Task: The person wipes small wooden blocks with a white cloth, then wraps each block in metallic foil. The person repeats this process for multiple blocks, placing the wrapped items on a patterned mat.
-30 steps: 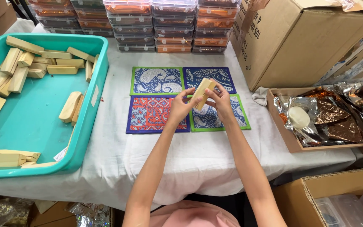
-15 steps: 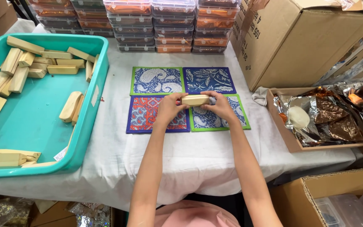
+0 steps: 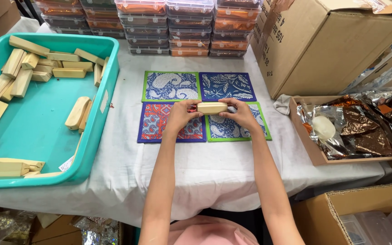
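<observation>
Item, centre of frame: pale wooden block [image 3: 212, 107], lying level, clamped end to end between the left hand [image 3: 181, 115] and the right hand [image 3: 240, 113], fingers of both closed on it. It is held just above four patterned fabric mats [image 3: 171, 85] set in a two-by-two square on the white-covered table [image 3: 205, 168].

Left of frame: teal plastic tub [image 3: 97, 136] containing loose wooden blocks [image 3: 77, 112].

Top of frame: stacked clear lidded containers [image 3: 189, 27] in a row.

Upper right: large cardboard box [image 3: 327, 50].

Right edge: shallow cardboard tray [image 3: 311, 152] of crumpled foil wrappers [image 3: 364, 131].

Lower right corner: another open cardboard box [image 3: 341, 204].
</observation>
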